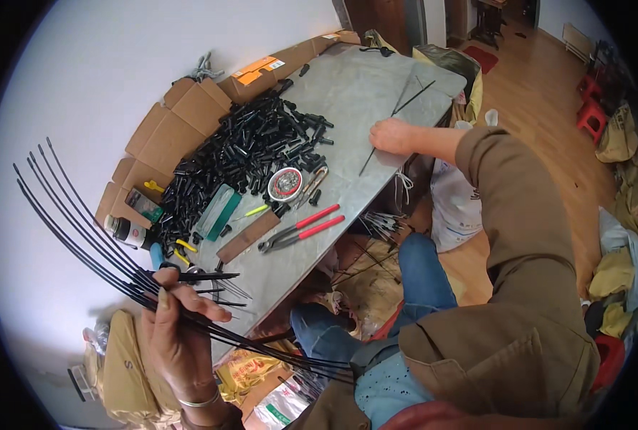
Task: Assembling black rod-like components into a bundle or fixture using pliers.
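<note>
My left hand [179, 326] is closed round a bundle of long, thin, black flexible rods [82, 218] at the lower left. They fan out to the upper left, and their other ends reach across toward my lap. Over the far right part of the grey table [355, 86], my right hand [393, 136] is closed on a thin black rod [418, 97] close to the tabletop. This rod sticks out on both sides of the fist; the fingertips are hidden.
A heap of short black tubular parts [244, 136] lies against a cardboard border [183, 118]. Red-handled pliers [301, 228], a brown bar [249, 238], a teal box [218, 213] and a small white bowl [284, 185] lie nearer. A white sack [456, 208] hangs by the table's edge.
</note>
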A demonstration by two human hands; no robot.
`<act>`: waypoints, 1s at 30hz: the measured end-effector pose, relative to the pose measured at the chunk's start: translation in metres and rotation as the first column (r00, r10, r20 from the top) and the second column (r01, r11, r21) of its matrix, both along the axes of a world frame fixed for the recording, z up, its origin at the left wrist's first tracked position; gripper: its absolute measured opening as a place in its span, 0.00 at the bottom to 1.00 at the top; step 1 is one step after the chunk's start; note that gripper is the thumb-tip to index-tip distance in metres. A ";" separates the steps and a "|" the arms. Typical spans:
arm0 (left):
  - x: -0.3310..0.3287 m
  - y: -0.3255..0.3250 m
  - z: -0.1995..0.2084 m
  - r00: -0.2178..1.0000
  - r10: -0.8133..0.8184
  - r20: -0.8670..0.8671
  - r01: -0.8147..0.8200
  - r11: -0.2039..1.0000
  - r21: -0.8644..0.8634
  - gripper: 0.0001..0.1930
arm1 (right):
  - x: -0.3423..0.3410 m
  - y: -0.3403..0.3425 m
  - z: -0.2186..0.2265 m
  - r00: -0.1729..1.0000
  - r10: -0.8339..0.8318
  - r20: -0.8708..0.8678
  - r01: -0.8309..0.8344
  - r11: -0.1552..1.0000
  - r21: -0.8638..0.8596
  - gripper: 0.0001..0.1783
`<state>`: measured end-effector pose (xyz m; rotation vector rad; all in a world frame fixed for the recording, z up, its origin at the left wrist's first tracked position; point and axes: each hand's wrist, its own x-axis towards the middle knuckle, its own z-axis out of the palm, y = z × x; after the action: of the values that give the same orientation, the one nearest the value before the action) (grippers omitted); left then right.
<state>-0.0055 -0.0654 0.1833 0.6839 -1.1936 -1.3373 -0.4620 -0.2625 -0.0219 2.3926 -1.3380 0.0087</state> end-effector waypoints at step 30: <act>-0.062 -0.031 -0.040 0.943 -0.320 -0.089 0.330 0.934 0.139 0.12 | 0.218 0.116 0.294 -0.075 0.187 0.979 -0.718 0.672 -0.183 0.11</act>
<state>-0.0673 -0.0965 0.1431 0.5602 -1.1959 -1.7296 -0.2444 -0.1469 0.2721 3.1506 -0.5812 2.1720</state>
